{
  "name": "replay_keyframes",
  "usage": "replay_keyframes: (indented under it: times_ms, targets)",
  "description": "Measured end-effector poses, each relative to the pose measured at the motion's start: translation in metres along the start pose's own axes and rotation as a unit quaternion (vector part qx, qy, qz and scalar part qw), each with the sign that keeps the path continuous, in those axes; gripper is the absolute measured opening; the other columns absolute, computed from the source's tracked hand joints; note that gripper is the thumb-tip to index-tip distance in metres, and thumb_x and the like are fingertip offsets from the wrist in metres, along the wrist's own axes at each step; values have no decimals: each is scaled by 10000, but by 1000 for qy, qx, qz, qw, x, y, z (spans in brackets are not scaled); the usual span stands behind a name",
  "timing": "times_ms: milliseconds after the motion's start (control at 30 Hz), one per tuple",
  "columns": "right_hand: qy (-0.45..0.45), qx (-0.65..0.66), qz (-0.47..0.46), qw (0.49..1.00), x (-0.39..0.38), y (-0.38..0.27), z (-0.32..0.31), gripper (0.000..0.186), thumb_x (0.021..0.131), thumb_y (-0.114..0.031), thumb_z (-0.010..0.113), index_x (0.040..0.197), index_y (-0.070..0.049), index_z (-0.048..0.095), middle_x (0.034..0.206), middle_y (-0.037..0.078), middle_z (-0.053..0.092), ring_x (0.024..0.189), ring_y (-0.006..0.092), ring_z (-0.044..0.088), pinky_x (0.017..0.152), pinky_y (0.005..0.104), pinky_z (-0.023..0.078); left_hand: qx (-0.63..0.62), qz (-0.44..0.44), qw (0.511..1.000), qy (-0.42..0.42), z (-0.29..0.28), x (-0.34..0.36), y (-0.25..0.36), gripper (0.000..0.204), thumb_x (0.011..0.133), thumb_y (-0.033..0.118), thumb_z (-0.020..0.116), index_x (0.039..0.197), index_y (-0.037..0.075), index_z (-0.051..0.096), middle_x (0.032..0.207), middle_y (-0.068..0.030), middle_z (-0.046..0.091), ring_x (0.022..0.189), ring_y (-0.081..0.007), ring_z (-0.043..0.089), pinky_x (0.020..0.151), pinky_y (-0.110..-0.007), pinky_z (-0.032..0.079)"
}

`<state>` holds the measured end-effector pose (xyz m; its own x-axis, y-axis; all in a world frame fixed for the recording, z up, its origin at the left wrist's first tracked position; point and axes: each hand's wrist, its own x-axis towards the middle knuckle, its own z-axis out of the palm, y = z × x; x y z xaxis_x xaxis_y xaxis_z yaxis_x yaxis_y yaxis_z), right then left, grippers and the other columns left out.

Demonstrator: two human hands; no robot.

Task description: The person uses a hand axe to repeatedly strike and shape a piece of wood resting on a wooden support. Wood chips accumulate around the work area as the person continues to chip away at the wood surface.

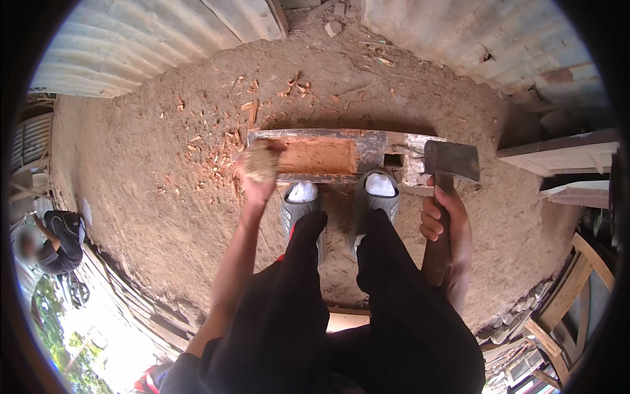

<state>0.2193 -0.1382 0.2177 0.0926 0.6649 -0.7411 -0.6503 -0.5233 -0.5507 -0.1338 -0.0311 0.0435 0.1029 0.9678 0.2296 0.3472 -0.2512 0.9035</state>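
A weathered wooden beam (405,141) lies crosswise on the ground, with a freshly carved reddish recess (318,154) and a small square hole at its right. My left hand (256,180) is closed on a pale, bristly brush-like object (262,159) over the recess's left end, slightly blurred. My right hand (446,217) grips the dark handle of an axe (453,161), its metal head over the beam's right end. My feet, in grey slip-on shoes (296,210) and white socks, are at the beam's near edge.
Wood chips (213,157) litter the dirt floor. Corrugated sheets (459,36) bound the far side. A white panel (558,157) and a timber frame (581,276) stand at the right. A person (56,240) in dark clothing sits at the far left beside piled boards.
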Motion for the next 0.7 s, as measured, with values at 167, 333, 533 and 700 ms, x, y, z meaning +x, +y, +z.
replay_keyframes:
  times_ms: [167,333,533,700]
  targets:
    - [39,-79,-87,992,-8,3,9,314,1017,-194,571,1297,-76,490,727,22,450,455,100,434,396,259,379,-371,-167,908,-105,104,19,67,138,919,152,789,972,48,715,935,-79,746,870,-198,741,756,-332,604]
    - [30,-103,-65,992,-16,-3,-4,339,996,-176,587,1303,-69,491,695,35,458,388,121,413,354,274,376,-82,84,988,-105,165,28,97,272,875,207,847,924,13,662,856,-62,719,791,-171,731,711,-368,588]
    - [64,-162,-92,980,-11,7,-4,376,981,-125,610,1331,-40,500,730,51,518,468,119,488,384,266,392,-246,-207,945,-56,133,60,70,372,876,259,860,1062,42,622,844,-14,692,757,-115,650,657,-301,549]
    - [68,-113,-195,972,-8,24,6,439,979,-94,635,1382,5,490,800,80,567,585,134,568,417,276,414,-177,-262,940,-130,119,50,49,376,989,385,735,835,47,677,732,-23,673,609,-142,579,552,-332,461]
